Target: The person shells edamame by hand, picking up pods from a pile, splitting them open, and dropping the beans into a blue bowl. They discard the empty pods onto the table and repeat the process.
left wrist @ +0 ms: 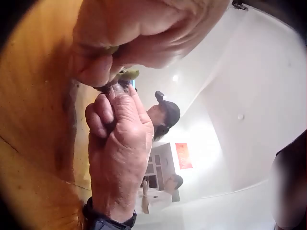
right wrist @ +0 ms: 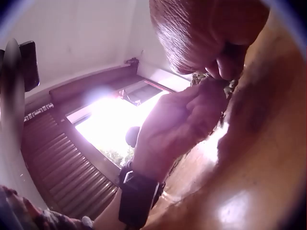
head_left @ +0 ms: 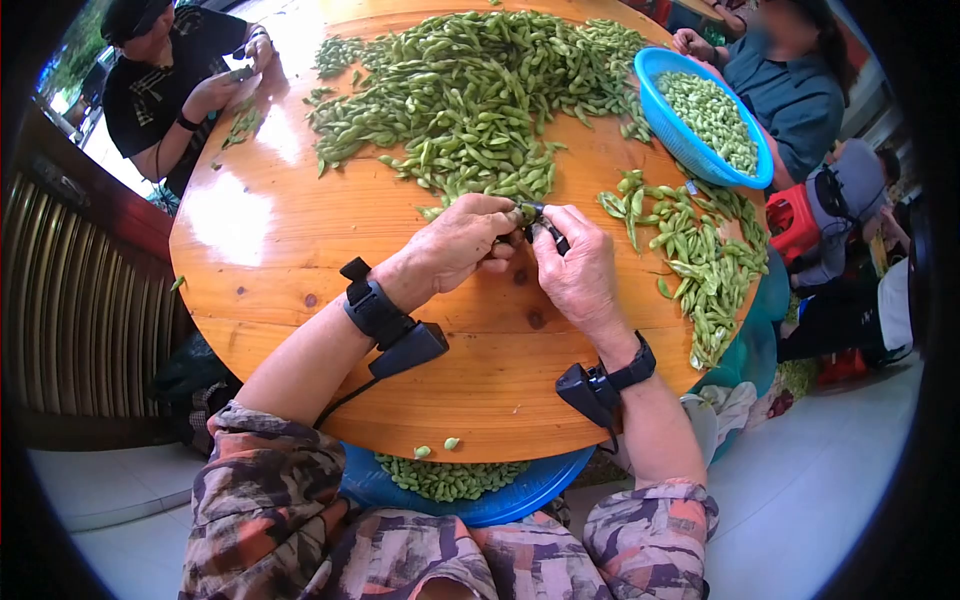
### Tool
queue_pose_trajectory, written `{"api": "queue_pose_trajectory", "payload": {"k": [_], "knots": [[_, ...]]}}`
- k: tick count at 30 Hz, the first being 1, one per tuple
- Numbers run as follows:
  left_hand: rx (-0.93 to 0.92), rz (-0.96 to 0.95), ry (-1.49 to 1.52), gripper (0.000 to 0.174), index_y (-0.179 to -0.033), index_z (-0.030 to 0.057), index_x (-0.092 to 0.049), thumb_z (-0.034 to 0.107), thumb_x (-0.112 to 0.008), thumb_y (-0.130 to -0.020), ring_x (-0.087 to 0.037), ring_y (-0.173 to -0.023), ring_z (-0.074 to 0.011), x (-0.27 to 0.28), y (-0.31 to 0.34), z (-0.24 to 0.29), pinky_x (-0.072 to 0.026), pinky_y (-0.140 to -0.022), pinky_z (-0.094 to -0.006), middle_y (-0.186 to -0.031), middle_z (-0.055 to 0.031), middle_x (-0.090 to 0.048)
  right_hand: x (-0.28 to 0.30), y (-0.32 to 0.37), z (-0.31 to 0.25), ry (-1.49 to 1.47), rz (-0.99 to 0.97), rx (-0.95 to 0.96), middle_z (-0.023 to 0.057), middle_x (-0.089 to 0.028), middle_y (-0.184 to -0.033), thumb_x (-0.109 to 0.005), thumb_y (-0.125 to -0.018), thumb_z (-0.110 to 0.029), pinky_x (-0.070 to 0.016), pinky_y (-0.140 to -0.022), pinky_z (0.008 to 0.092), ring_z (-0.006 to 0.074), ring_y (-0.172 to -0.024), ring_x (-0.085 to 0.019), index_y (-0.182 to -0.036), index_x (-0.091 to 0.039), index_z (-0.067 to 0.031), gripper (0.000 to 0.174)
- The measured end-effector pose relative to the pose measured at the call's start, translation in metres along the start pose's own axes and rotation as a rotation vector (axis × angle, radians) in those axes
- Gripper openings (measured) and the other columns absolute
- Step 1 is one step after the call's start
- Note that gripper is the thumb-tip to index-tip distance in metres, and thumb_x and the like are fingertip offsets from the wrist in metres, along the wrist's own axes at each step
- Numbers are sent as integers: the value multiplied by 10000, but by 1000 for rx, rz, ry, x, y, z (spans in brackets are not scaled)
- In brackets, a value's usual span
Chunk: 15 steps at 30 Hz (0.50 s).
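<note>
Over the wooden table, both hands meet in front of the big heap of green soybean pods. The left hand pinches a green pod between curled fingers. A small black tool, its exact kind mostly hidden by fingers, is gripped by the right hand and meets the pod. From the left wrist, the pod's end pokes out between the two hands' fingertips. In the right wrist view the hands cover most of the held things.
Flatter, paler pods lie along the right edge. A blue basket of shelled beans stands back right; a blue basin with beans sits below the near edge. Two loose beans lie at that edge. Other people sit around the table.
</note>
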<state>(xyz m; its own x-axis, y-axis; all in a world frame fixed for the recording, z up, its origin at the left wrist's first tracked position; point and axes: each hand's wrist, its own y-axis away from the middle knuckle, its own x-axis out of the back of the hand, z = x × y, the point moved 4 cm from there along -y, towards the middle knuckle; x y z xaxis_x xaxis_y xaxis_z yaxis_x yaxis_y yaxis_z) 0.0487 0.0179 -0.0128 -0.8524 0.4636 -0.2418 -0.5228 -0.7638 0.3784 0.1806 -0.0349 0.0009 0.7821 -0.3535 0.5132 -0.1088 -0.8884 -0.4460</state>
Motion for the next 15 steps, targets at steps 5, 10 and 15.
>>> {"api": "queue_pose_trajectory", "payload": {"k": [5,10,15], "knots": [[-76,-112,185,183,-868,51,-531,194,-471,-965,-419,-586,-59,3,-11,-18,-376,-488,-208,-773,-9,-502,-3,2,-6,73,38,177,173,-563,-822,-565,-796,31,-477,-615,404,346,-707,-589,-960,-597,35,167],[-61,-18,241,238,-775,76,-465,225,-450,-960,-383,-560,-67,-3,-5,-14,-299,-461,-211,-739,-4,-470,-3,2,-10,47,35,184,174,-555,-835,-558,-791,47,-476,-621,407,349,-714,-588,-963,-584,37,174],[-314,-70,2,137,-821,71,-489,123,-424,-929,-387,-551,-82,1,-4,-14,-315,-453,-226,-722,-3,-466,-4,2,-15,1,22,194,173,-547,-841,-554,-788,52,-475,-619,412,351,-717,-585,-955,-577,39,170]]}}
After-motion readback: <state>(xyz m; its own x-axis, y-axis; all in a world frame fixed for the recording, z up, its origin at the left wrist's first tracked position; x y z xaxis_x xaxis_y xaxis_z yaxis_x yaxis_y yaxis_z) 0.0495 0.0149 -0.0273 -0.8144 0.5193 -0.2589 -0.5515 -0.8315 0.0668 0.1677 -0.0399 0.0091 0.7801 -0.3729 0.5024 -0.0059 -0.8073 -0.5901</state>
